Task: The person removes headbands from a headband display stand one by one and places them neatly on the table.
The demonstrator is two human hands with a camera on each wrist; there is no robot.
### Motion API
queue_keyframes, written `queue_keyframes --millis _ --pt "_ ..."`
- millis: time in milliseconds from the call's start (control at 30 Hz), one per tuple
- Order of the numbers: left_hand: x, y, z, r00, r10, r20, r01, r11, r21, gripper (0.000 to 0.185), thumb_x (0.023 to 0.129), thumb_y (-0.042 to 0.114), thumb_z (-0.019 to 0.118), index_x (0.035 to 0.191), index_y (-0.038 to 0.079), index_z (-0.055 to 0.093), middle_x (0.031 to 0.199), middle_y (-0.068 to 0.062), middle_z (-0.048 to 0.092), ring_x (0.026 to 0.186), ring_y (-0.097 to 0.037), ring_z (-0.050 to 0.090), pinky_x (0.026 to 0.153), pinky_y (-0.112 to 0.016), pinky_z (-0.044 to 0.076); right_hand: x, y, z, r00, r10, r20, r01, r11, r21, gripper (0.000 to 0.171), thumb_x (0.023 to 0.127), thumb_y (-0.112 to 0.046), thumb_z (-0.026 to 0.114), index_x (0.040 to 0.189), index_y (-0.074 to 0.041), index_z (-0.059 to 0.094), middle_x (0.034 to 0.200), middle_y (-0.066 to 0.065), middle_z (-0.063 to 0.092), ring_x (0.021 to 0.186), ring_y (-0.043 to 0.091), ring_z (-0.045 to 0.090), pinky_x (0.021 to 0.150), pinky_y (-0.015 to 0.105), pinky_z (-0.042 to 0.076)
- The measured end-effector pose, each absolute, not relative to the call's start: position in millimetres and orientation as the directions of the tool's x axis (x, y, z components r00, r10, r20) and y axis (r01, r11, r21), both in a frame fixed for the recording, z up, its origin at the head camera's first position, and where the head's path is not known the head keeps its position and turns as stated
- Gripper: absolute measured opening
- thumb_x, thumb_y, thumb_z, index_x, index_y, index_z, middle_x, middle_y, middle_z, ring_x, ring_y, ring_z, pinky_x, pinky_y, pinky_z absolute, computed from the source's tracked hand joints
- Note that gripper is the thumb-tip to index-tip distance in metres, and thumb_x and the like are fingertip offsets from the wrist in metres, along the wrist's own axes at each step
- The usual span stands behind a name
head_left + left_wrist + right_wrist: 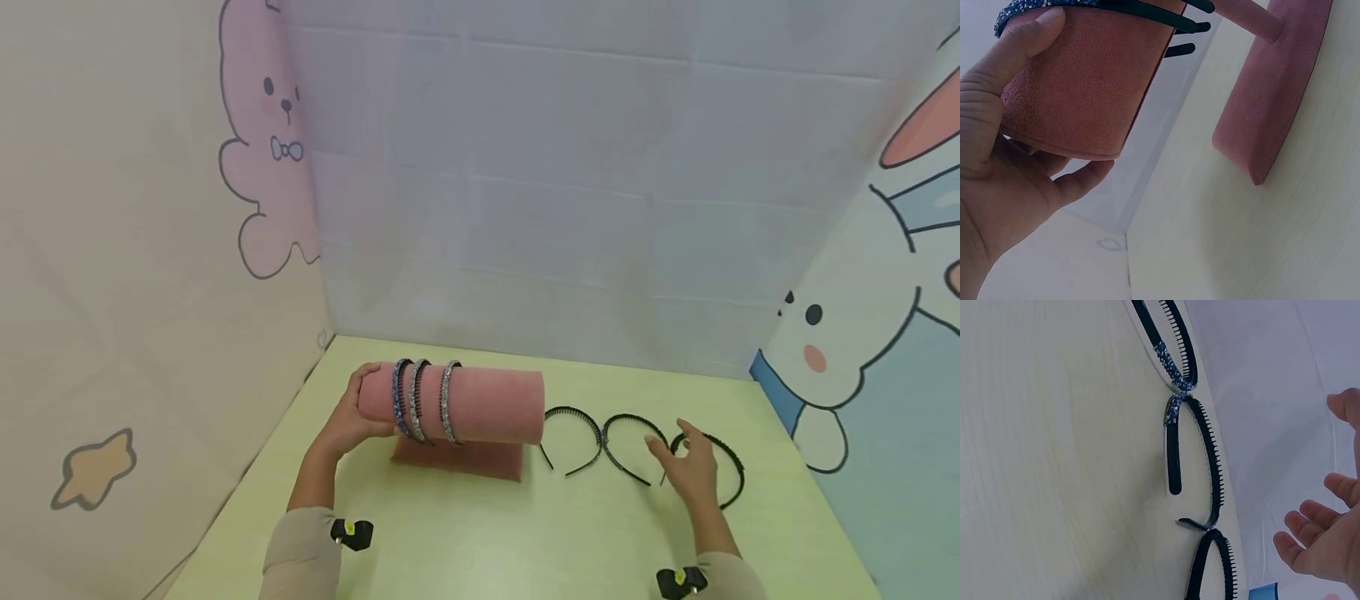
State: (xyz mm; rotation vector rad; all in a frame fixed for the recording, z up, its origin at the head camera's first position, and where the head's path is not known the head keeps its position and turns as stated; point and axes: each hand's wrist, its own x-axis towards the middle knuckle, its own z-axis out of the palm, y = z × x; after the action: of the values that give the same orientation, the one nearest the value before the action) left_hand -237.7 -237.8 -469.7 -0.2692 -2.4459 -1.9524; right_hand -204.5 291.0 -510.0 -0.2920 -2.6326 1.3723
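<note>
Head view shows your left hand (351, 423) cupping the left end of the pink velvet roll (480, 404), thumb on top and fingers curled under it. The roll is a felt-like cylinder; its long axis runs left to right, level above the table (480, 542), carried on a post over a flat pink base (457, 458). Three sparkly headbands (420, 400) straddle the roll near your hand, arches up, tips pointing down. Three black toothed headbands (630, 446) lie flat in a row to the right of the base, neighbouring ends touching or crossing. Your right hand (693, 471) hovers over the rightmost one, fingers spread and relaxed, gripping nothing. Left wrist view confirms the thumb (1022, 44) pressing the fuzzy surface.
</note>
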Motion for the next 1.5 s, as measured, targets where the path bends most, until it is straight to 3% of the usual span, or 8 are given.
queue_keyframes --millis 233,567,767,1000,1267,1500 --pt "-225 -232 -451 -0.979 0.157 0.128 0.157 0.19 0.969 0.103 0.059 -0.015 0.078 0.141 0.015 0.023 0.135 -0.021 0.032 0.106 -0.04 0.043 0.074 -0.04 0.047 -203 273 -494 -0.984 0.178 0.025 0.068 0.499 -0.864 0.081 0.086 -0.041 0.064 0.144 0.001 0.025 0.143 0.028 0.022 0.127 0.044 0.026 0.095 0.06 0.028" --pt "-236 -238 -469 -0.984 0.144 0.109 0.137 0.201 0.97 0.107 0.056 -0.006 0.085 0.139 0.028 0.026 0.136 -0.014 0.035 0.106 -0.037 0.045 0.073 -0.04 0.048 -206 251 -479 -0.991 0.102 0.088 -0.034 0.441 -0.897 0.075 0.087 -0.034 0.066 0.143 -0.001 0.029 0.141 0.022 0.031 0.127 0.04 0.029 0.098 0.055 0.026" --pt "-239 -240 -471 -0.983 0.133 0.125 0.152 0.214 0.965 0.107 0.056 -0.007 0.085 0.139 0.029 0.027 0.136 -0.013 0.035 0.106 -0.038 0.045 0.074 -0.042 0.048 -207 234 -470 -0.993 0.032 0.118 -0.097 0.379 -0.92 0.071 0.087 -0.031 0.066 0.142 -0.003 0.031 0.142 0.02 0.033 0.126 0.038 0.031 0.097 0.054 0.026" --pt "-235 -237 -462 -0.983 0.149 0.105 0.133 0.195 0.972 0.107 0.057 -0.008 0.084 0.141 0.023 0.025 0.137 -0.016 0.033 0.108 -0.038 0.044 0.075 -0.041 0.047 -208 215 -459 -0.986 -0.043 0.161 -0.166 0.365 -0.916 0.068 0.087 -0.026 0.067 0.142 -0.005 0.032 0.143 0.017 0.032 0.125 0.035 0.033 0.096 0.052 0.028" --pt "-226 -231 -446 -0.983 0.159 0.096 0.127 0.197 0.972 0.104 0.058 -0.011 0.081 0.141 0.018 0.024 0.137 -0.017 0.033 0.108 -0.038 0.044 0.075 -0.04 0.047 -203 188 -428 -0.974 -0.105 0.202 -0.226 0.338 -0.913 0.064 0.086 -0.013 0.066 0.139 0.002 0.034 0.14 0.024 0.032 0.123 0.041 0.033 0.096 0.054 0.027" --pt "-225 -230 -446 -0.982 0.162 0.097 0.124 0.168 0.978 0.103 0.059 -0.015 0.079 0.14 0.018 0.024 0.137 -0.017 0.033 0.108 -0.038 0.043 0.074 -0.041 0.048 -222 177 -440 -0.946 -0.178 0.272 -0.319 0.334 -0.887 0.065 0.085 -0.016 0.068 0.14 -0.004 0.036 0.141 0.017 0.034 0.124 0.035 0.035 0.097 0.054 0.027"
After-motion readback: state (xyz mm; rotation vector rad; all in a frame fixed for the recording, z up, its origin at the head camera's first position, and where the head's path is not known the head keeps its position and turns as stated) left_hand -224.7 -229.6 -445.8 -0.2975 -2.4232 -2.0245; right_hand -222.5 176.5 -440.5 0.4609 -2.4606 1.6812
